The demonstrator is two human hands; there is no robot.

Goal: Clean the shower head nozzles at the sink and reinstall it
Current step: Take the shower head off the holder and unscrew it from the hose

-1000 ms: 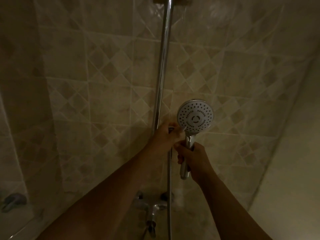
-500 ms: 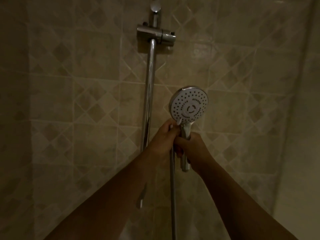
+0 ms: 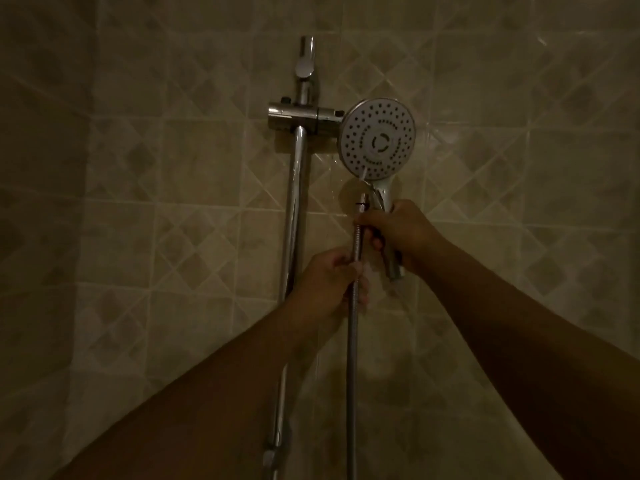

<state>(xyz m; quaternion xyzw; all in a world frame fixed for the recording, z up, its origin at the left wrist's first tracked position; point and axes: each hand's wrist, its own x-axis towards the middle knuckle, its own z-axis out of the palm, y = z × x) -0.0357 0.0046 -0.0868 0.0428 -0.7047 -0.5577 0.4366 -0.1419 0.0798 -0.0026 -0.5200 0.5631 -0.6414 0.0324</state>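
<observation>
The round chrome shower head (image 3: 377, 139) faces me, its white nozzle face upright, level with the chrome holder bracket (image 3: 304, 116) on the vertical slide rail (image 3: 295, 209) and just to its right. My right hand (image 3: 401, 233) is wrapped around the shower head's handle. The metal hose (image 3: 352, 358) hangs straight down from beside the handle. My left hand (image 3: 329, 278) grips the hose a little below the right hand. The hose's top end sits loose next to the handle; I cannot tell if it is joined to the handle's base.
A beige tiled wall with diamond patterns fills the view behind the rail. The rail's lower mount (image 3: 273, 448) shows at the bottom. The light is dim.
The shower head has risen from below the bracket to level with it. My left hand has dropped from the handle onto the hose. The camera has tilted upward.
</observation>
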